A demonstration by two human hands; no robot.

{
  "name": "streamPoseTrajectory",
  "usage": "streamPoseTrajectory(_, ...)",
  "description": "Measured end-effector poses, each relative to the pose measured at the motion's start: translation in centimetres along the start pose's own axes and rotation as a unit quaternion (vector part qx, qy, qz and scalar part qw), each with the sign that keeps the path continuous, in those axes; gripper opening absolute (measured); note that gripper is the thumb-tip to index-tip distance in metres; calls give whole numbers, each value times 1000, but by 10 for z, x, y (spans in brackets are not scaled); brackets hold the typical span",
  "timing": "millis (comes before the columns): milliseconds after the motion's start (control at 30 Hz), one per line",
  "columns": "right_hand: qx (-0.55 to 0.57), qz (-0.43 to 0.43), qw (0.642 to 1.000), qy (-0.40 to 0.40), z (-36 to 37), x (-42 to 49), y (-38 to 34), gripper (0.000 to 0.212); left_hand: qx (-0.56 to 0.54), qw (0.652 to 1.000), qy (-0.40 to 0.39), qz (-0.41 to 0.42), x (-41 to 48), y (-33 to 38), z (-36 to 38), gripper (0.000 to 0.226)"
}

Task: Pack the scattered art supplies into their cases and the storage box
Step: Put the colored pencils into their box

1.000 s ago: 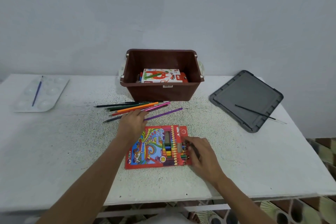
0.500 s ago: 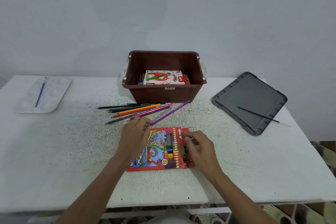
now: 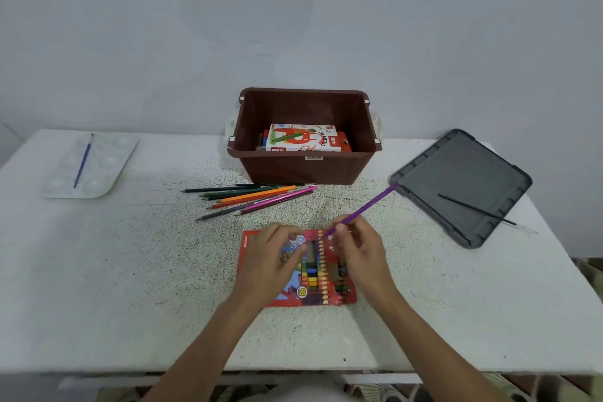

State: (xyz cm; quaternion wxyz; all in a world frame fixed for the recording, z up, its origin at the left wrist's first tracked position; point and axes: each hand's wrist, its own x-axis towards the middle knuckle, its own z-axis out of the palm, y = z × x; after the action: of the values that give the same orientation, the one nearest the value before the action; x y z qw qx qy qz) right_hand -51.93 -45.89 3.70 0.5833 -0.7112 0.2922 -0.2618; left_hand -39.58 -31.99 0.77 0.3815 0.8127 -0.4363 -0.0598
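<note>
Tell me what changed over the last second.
The purple pencil left the table: the left hand lifted it away from the loose pencils and passed it to the right hand, which now pinches it with its lower end at the case. The left hand now rests on the case. The loose pencils, box, lid and palette stayed put.

My right hand (image 3: 359,251) pinches the purple pencil (image 3: 368,206) over the red pencil case (image 3: 329,299); my left hand (image 3: 270,258) rests on that case, on the counter (image 3: 130,287).
</note>
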Motion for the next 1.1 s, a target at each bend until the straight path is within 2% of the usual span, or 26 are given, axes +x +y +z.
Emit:
streamPoseTrajectory(67,-67,-30,997,-18,-18,6,4,12,12,1000,14,-5,-5,-13,-5,28)
streamPoseTrajectory(133,-191,-72,978,-37,-41,12,10,19,33,999,24,-9,-11,-27,-10,33)
streamPoseTrajectory(200,-357,-151,921,-26,-66,18,20,31,53,998,28,-17,-17,-42,-14,41)
streamPoseTrajectory(267,-488,-204,849,-20,-89,22,26,30,77,996,33,-30,-24,-52,-16,49)
streamPoseTrajectory(433,-613,-204,763,-27,-126,19,45,36,74,996,33,-41,-37,-69,-16,57)
streamPoseTrajectory(533,-651,-195,733,-23,-133,15,48,34,68,997,34,-32,-38,-66,-16,57)
streamPoseTrajectory(700,-653,-206,729,-16,-124,9,51,29,62,997,30,-26,-38,-68,-15,51)
streamPoseTrajectory(900,-581,-241,772,-97,-98,1,60,53,72,996,37,-21,-38,-68,-14,50)
streamPoseTrajectory(1100,-493,-271,817,-130,-67,-3,62,34,81,996,38,-24,-37,-71,-13,50)
